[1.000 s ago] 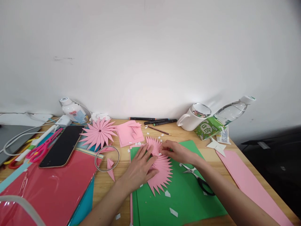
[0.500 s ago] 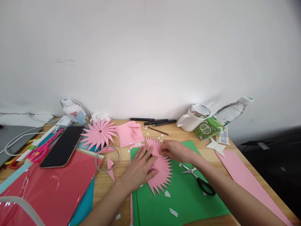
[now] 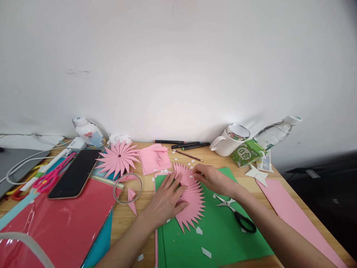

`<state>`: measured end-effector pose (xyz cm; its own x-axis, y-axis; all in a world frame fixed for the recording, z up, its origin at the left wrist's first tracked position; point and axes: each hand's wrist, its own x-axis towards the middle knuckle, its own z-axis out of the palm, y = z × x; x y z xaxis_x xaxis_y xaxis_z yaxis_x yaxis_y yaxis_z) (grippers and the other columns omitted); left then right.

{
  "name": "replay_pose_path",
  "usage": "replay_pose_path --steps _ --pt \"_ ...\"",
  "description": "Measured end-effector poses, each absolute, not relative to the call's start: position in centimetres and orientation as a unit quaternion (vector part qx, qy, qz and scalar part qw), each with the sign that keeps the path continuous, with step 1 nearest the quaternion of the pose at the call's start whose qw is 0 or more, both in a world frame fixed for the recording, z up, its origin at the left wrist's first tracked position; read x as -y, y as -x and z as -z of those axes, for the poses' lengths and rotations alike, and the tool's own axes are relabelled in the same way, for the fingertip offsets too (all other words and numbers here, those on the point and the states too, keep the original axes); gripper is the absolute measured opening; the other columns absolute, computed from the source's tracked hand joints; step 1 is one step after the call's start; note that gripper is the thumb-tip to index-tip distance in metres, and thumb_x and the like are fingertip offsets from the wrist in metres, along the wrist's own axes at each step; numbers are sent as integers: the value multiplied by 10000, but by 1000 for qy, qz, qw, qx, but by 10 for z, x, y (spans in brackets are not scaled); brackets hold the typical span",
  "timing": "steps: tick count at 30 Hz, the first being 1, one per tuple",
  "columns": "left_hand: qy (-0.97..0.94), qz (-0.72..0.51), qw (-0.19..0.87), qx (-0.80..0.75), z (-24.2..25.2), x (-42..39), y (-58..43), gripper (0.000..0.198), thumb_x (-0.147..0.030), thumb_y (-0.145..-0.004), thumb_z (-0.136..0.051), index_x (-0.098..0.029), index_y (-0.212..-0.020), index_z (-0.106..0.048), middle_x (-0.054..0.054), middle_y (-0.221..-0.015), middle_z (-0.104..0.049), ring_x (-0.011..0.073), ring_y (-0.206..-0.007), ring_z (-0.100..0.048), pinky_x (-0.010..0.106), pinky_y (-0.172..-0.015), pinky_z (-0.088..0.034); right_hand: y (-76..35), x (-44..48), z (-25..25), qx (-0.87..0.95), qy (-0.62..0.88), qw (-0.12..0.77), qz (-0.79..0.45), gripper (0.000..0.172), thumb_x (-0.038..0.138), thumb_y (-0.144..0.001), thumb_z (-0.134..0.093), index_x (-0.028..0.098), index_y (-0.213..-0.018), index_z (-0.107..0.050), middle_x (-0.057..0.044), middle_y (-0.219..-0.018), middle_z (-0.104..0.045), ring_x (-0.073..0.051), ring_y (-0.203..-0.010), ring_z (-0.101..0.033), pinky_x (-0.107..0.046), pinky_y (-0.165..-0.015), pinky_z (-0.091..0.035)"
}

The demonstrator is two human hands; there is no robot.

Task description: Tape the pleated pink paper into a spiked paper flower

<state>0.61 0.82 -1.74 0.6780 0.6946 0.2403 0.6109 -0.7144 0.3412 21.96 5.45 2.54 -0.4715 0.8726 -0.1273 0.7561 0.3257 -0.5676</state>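
Observation:
A round pink folded-paper rosette (image 3: 191,212) with many pointed tips lies on a stack of green paper (image 3: 228,238). My left hand (image 3: 167,199) is spread flat over its left side, covering the centre, and my fingers press on the folds. At the upper right edge of the rosette, my right hand (image 3: 213,179) has its fingers bent and thumb and fingertips together. A small white paper scrap (image 3: 191,176) shows at those fingertips and seems pinched by them. Black-handled scissors (image 3: 237,214) lie open on the green paper, below my right forearm.
At left are a second pink rosette (image 3: 119,156), a tape roll (image 3: 114,191), a phone (image 3: 75,175), pink scissors (image 3: 52,173) and red paper (image 3: 75,223). Markers (image 3: 192,145), a mug (image 3: 227,143), a green box (image 3: 247,152) and a bottle (image 3: 275,134) stand along the wall. Pink paper (image 3: 295,216) lies right.
My right hand has lifted slightly up and to the right, away from the rosette's middle. A white scrap now shows at its fingertips. My left hand stays in place.

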Motion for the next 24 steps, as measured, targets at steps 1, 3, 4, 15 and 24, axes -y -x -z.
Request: replay_pose_path --steps 1,3,4,15,24 --pt "-908 -177 120 -360 17 -8 -6 357 -336 -863 -582 -152 -1166 -540 181 -1382 -480 340 -1376 -287 565 -1062 -353 -220 -53 -26 796 505 118 -312 122 188 -871 -431 191 -784 -516 -20 -760 -599 -150 -680 -511 -274 -632 -390" --pt "-904 -178 131 -365 17 -8 -6 371 -346 -859 -587 -156 -1173 -530 179 -1399 -464 337 -1378 -282 561 -1065 -352 -221 -50 -26 778 505 147 -343 97 215 -867 -438 196 -815 -518 -18 -771 -604 -151 -696 -526 -275 -636 -410" --pt "-901 -180 138 -369 17 -8 -6 388 -362 -858 -588 -162 -1183 -521 176 -1412 -450 333 -1379 -282 554 -1065 -356 -220 -47 -25 773 508 160 -346 91 225 -863 -444 200 -809 -513 -16 -760 -600 -151 -688 -527 -274 -628 -412" --pt "-852 -352 145 -359 8 -7 -5 319 -305 -912 -512 -200 -1213 -516 113 -1189 -629 258 -1214 -502 452 -973 -466 -207 -15 -23 721 509 220 -416 123 291 -870 -478 210 -779 -496 -8 -742 -587 -144 -665 -514 -270 -606 -400" --pt "-830 -451 110 -308 -7 3 -11 156 -113 -892 -510 -185 -961 -630 38 -825 -687 193 -886 -579 346 -761 -481 -202 -1 -27 549 432 231 -677 314 462 -764 -659 167 -793 -554 8 -689 -595 -114 -648 -550 -241 -600 -426"
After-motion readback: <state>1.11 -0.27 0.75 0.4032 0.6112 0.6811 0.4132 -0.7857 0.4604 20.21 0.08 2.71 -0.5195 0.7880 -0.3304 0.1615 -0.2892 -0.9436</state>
